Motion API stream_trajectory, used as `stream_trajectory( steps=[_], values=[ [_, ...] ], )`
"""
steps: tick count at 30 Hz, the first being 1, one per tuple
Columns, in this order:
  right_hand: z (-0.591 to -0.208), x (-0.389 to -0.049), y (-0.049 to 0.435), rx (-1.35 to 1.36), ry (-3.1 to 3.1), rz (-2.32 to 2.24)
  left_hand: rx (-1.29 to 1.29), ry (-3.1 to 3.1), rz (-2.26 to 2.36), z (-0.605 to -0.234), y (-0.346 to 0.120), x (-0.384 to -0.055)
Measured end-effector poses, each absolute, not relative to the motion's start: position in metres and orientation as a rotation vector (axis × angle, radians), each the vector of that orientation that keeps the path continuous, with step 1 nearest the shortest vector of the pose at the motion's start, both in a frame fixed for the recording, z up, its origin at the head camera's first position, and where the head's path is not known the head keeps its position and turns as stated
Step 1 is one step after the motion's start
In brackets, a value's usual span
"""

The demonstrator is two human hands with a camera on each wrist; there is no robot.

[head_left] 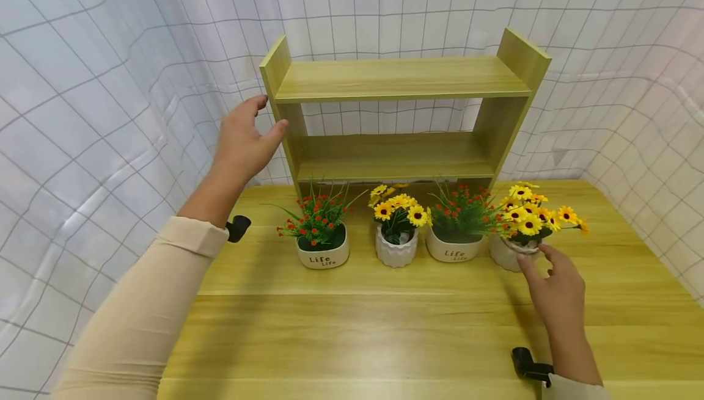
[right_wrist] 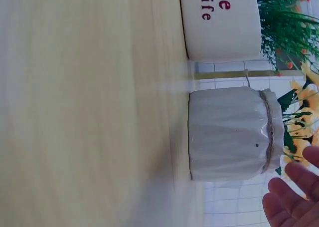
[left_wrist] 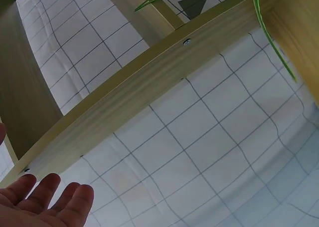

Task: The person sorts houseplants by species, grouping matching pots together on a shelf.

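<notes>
- Left hand (head_left: 244, 134), fingers parted, empty, beside shelf (head_left: 398, 79): bumping could shift it.
- Right hand (head_left: 558, 293), fingers loose, empty, by rightmost pot (head_left: 503, 256): nudging could tip it.

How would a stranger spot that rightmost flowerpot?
Find the wooden shelf on the table. At the right end of the row before it stands a white pot. Its yellow flowers differ from its red-flowered neighbour; only it has the right hand beside it.

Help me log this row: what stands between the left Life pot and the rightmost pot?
Between the left Life pot and the rightmost pot stand a yellow-flowered white pot and another Life pot, the head view shows.
</notes>
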State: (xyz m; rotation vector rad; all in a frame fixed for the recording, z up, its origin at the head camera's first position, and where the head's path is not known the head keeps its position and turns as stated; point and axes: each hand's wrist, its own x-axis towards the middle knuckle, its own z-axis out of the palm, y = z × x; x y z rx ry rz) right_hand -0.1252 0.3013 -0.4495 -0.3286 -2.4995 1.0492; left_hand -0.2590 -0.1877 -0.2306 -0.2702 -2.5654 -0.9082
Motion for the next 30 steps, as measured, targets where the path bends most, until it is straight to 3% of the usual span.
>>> stream_trajectory(
  steps=[14, 30],
  values=[
    [-0.458, -0.14, 0.316, -0.82, -2.246, 1.531, -0.055, -2.567, -1.225, -0.245, -0.176, -0.281],
    [-0.47, -0.156, 0.313, -0.819, -2.162, 1.691, -0.008, -2.495, -1.142, -0.253, -0.171, -0.291]
  ],
)
